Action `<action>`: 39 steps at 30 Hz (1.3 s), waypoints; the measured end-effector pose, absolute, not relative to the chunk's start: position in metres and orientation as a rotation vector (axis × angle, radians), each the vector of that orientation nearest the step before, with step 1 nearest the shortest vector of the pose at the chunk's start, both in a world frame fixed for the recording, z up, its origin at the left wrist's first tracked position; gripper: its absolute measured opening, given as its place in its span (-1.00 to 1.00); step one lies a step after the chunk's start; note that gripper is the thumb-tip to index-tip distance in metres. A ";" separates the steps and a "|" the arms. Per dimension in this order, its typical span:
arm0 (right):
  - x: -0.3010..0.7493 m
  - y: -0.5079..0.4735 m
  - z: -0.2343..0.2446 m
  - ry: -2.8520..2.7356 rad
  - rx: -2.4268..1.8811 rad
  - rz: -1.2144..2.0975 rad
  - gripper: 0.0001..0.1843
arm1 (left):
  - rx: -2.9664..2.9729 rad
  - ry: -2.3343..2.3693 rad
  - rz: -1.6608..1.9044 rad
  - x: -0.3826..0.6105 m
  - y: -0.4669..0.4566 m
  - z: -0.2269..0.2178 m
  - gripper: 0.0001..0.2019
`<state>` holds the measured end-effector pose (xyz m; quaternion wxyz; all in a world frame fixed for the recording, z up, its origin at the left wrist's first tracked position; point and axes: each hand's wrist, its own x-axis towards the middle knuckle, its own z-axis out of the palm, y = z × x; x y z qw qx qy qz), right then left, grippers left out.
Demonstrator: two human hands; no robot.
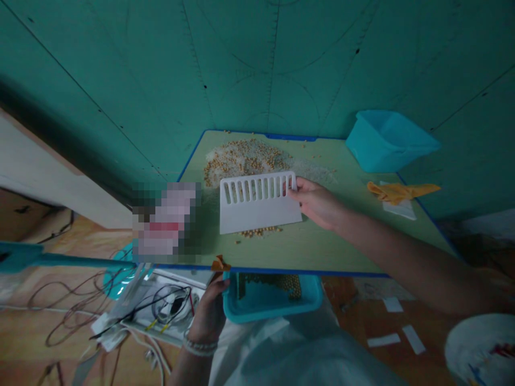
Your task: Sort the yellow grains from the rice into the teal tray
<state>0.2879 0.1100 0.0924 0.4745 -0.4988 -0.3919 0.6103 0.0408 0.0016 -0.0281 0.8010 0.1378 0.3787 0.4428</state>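
Note:
My right hand [316,201] grips the right end of a white slotted plastic plate [259,215], tilted over the table. Behind the plate lies a spread heap of yellow beans [247,156] mixed with whitish grains. A small line of loose beans [260,232] rests along its near edge. Below the table's front edge, my left hand [210,308] is closed on the left side of a turquoise bin [273,313]. More beans lie inside that bin, partly hidden by the table edge. Some left-hand fingers are hidden behind the bin.
On the table [333,252], a second turquoise bin [386,142] stands at back right, near an orange cloth [402,191]. A blurred-out object [167,225] sits at the left edge. A small orange-brown scrap [220,262] lies at the front edge. Cables [173,305] clutter the lower left.

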 end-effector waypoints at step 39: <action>0.288 0.053 0.090 -0.913 -1.224 1.584 -0.88 | 0.322 0.829 0.979 0.047 0.008 -0.015 -0.81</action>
